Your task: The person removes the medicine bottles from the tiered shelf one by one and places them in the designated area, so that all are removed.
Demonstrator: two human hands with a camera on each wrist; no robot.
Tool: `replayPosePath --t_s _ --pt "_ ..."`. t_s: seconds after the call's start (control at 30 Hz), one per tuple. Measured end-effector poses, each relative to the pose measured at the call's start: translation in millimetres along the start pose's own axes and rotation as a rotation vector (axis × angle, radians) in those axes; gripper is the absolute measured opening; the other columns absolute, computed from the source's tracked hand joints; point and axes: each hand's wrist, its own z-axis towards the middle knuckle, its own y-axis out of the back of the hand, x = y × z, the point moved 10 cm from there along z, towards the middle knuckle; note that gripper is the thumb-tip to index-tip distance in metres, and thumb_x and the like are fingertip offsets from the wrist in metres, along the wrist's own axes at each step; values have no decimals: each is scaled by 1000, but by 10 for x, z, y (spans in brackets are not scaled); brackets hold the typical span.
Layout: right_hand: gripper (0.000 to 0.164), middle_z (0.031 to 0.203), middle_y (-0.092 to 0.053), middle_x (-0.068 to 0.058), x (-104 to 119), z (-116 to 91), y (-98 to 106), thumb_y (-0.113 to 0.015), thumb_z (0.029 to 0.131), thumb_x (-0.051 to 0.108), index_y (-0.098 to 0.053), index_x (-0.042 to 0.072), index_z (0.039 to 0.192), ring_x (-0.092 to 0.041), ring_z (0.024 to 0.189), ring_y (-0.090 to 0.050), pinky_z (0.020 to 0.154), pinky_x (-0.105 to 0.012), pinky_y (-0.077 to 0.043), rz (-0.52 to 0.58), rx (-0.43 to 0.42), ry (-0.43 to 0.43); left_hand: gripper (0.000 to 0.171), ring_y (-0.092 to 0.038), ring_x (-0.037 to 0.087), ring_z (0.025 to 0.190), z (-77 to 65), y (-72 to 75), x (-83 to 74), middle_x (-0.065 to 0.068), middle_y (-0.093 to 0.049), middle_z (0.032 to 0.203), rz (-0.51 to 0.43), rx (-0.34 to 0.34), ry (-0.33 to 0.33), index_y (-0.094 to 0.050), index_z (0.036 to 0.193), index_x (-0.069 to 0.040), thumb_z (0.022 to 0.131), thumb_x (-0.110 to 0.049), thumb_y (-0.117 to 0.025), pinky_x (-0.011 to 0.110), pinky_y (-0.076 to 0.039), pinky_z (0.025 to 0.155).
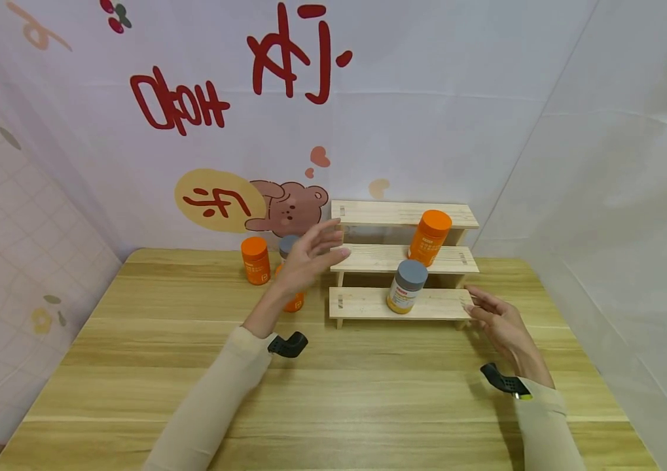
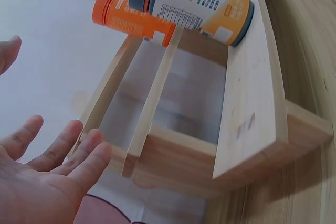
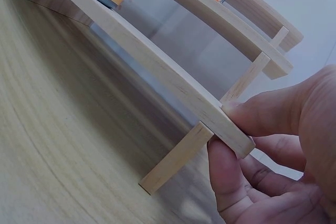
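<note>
A three-tier wooden shelf (image 1: 404,304) stands on the table. My right hand (image 1: 504,327) pinches the right end of its lowest board (image 3: 173,85), thumb on top and fingers beneath, as the right wrist view shows. My left hand (image 1: 308,258) hovers by the shelf's left end with fingers spread, holding nothing; in the left wrist view its fingers (image 2: 89,169) stand near the upper boards' ends. A grey-lidded supplement bottle (image 1: 404,296) stands on the lowest board. An orange bottle (image 1: 429,239) stands on the middle one.
Left of the shelf, an orange bottle (image 1: 256,263) stands on the wooden table (image 1: 368,399). Partly hidden behind my left hand are a grey-lidded bottle (image 1: 288,244) and another orange bottle (image 1: 294,303). A printed cloth backdrop (image 1: 427,98) rises behind the table.
</note>
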Motion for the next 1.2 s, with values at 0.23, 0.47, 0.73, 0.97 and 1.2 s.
replayPosePath --t_s 0.23,0.47,0.73,0.97,1.2 --pt "72 125 -50 7 4 -2 3 -67 101 18 -30 4 161 -3 103 -57 82 -19 -56 4 6 6 69 -54 22 138 84 -157 -17 4 -55 149 -16 36 -6 -38 159 -20 98 -24 -69 50 -46 115" --pt "74 124 -53 8 10 6 2 -67 100 17 -28 0 161 -3 101 -58 82 -19 -56 22 8 23 70 -53 26 139 199 -302 -23 6 -55 149 -22 49 5 -39 158 -20 97 -27 -72 48 -47 115" --pt "74 122 -54 7 7 9 3 -67 100 16 -28 -1 160 -3 100 -58 81 -19 -56 25 14 24 70 -52 30 141 338 -508 -44 6 -54 148 -51 89 22 -38 159 -21 97 -27 -70 45 -46 116" --pt "74 122 -54 7 6 8 -2 -68 100 17 -29 1 161 -3 100 -57 81 -19 -55 23 16 19 69 -55 25 138 449 -659 -44 6 -56 147 -34 109 36 -38 159 -23 98 -30 -70 44 -48 114" --pt "74 126 -52 8 1 -2 -5 -68 100 17 -29 4 161 -3 103 -57 83 -19 -55 17 21 1 68 -54 24 139 565 -819 25 11 -53 151 -26 145 58 -39 158 -29 97 -35 -70 45 -47 115"
